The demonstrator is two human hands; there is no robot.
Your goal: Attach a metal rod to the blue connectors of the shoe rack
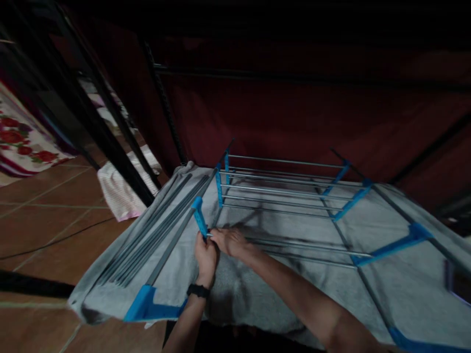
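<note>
A rack of grey metal tubes and blue plastic brackets lies on a grey cloth. My left hand (206, 256), with a black band at the wrist, grips the lower end of a blue bracket (199, 218) on the left side tube. Close against it, my right hand (231, 242) is closed around the left end of a metal rod (301, 244). The rod's tip meets the bracket's lower end; my fingers partly hide the joint. Its far end reaches another blue bracket (392, 249) on the right. Beyond my hands, several rods (283, 189) span two pairs of brackets.
Several loose grey tubes (162, 230) lie on the cloth (279, 289) at left. A blue corner piece (147, 306) sits at the near left. Dark metal posts (91, 122) and a maroon curtain (279, 117) stand behind. A dark flat object (456, 279) is at far right.
</note>
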